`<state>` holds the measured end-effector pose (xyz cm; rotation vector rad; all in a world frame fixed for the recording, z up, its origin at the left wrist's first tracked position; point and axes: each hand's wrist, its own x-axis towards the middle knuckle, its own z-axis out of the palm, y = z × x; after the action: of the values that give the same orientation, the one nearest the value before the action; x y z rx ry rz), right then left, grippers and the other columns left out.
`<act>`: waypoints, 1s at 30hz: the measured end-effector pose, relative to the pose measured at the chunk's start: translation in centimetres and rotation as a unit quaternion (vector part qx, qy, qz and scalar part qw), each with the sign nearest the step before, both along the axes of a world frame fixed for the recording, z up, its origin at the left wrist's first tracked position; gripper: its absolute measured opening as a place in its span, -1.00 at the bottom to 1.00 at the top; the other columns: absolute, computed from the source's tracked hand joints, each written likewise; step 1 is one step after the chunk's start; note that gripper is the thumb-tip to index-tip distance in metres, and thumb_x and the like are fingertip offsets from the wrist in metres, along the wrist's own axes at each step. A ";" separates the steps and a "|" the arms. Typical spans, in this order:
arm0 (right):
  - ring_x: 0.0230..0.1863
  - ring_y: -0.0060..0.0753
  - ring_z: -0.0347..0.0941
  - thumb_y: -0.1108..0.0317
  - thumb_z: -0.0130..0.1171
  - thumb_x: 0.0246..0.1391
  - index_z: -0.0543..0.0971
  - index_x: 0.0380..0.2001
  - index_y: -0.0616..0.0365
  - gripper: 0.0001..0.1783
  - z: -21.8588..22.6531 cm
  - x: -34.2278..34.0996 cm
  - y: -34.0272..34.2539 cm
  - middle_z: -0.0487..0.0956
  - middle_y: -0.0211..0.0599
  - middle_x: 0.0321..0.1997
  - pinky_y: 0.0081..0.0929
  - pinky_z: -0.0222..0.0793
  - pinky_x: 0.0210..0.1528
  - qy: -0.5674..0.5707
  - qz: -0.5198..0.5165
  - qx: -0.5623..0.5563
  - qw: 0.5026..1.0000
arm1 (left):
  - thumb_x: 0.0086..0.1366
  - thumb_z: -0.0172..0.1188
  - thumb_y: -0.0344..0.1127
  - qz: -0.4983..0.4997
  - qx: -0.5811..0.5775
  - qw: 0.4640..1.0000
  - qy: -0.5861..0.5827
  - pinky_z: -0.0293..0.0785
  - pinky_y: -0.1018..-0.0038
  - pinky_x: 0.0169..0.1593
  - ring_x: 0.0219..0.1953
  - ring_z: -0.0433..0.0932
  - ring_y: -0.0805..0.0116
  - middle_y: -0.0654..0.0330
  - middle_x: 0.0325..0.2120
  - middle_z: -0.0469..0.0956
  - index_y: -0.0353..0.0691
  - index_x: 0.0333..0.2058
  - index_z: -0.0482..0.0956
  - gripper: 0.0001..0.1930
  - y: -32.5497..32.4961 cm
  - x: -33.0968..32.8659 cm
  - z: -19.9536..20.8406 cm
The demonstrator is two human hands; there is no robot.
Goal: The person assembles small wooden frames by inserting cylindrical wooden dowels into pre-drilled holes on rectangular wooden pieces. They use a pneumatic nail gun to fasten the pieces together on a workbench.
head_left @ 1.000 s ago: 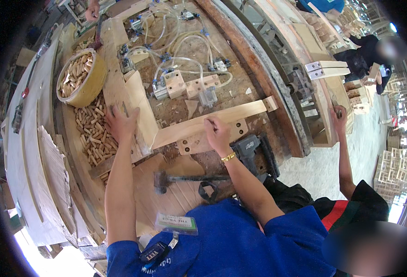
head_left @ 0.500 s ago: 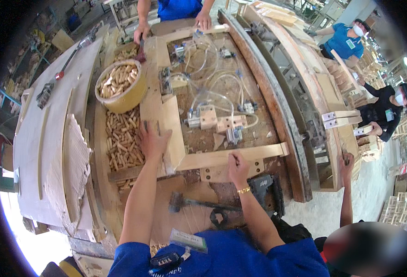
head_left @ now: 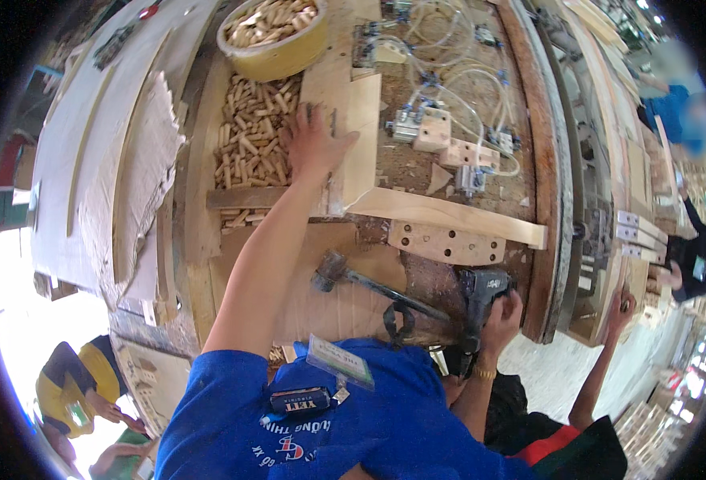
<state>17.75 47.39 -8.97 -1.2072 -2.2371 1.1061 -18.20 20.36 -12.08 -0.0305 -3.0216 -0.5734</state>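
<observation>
Hands well apart, you spread your left hand (head_left: 314, 152) over the pale board (head_left: 362, 160) at left; your right hand (head_left: 503, 324) curls at the black nail gun (head_left: 481, 290), near right, its grip unclear. The adjoining wood strip (head_left: 449, 216) could shift if unheld; the gun could catch the hammer (head_left: 385, 291) beside it.

The black pistol-shaped tool (head_left: 478, 290) has a mostly matt surface. The long pale wooden bar (head_left: 457, 218) looks smooth and matt; the short pale wooden dowels (head_left: 253, 132) look matt also. The thin clear tubes (head_left: 518, 166) seem to be of glossy plastic. The golden bracelet (head_left: 485, 374) shines like polished metal. The short-sleeved blue shirt (head_left: 209, 400) is of matt cloth.
</observation>
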 end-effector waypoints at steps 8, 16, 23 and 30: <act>-0.02 0.26 0.44 0.34 0.15 -0.21 -0.09 0.37 0.11 0.04 -0.9 2.0 -1.3 0.45 0.30 0.03 -0.19 0.33 0.04 -0.301 0.113 -0.041 0.946 | -0.06 0.25 0.21 -0.006 0.028 1.000 0.000 -0.24 -0.05 0.36 0.36 -0.01 0.01 -0.03 0.32 -0.04 -0.15 0.24 0.17 -0.06 0.0 -0.2 0.2; -0.11 0.33 0.46 0.35 0.11 -0.26 -0.16 0.35 0.30 0.08 -2.9 1.6 -1.1 0.49 0.41 -0.13 -0.13 0.36 -0.03 -0.311 0.112 0.015 0.944 | -0.08 0.28 0.20 0.001 0.035 0.999 -0.005 -0.23 -0.07 0.35 0.36 -0.04 0.05 0.01 0.29 0.02 -0.13 0.21 0.22 -0.08 0.3 -0.3 0.5; -0.08 0.17 0.43 0.32 0.20 -0.12 0.27 0.16 0.31 -0.28 -2.7 1.9 -3.2 0.52 0.17 -0.18 -0.05 0.30 0.05 -0.123 0.212 0.296 0.923 | -0.08 0.28 0.22 0.001 0.028 1.000 -0.006 -0.22 -0.09 0.35 0.36 -0.03 0.06 0.02 0.29 0.02 -0.13 0.21 0.22 -0.08 0.0 0.0 0.6; -0.30 0.08 0.42 0.09 0.34 -0.15 0.47 -0.18 0.19 -0.48 -5.4 -3.8 -10.6 0.47 -0.05 -0.37 -0.06 0.31 -0.25 -0.100 0.456 0.158 0.870 | -0.03 0.24 0.27 -0.013 0.015 0.999 -0.037 -0.15 -0.02 0.36 0.38 -0.06 0.08 0.03 0.35 -0.05 -0.01 0.29 0.12 -0.05 0.8 -0.4 0.5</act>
<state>13.99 36.79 -14.36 -0.0674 -3.0948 0.8228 -18.60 21.13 -11.62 -0.0482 -3.0881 -0.6351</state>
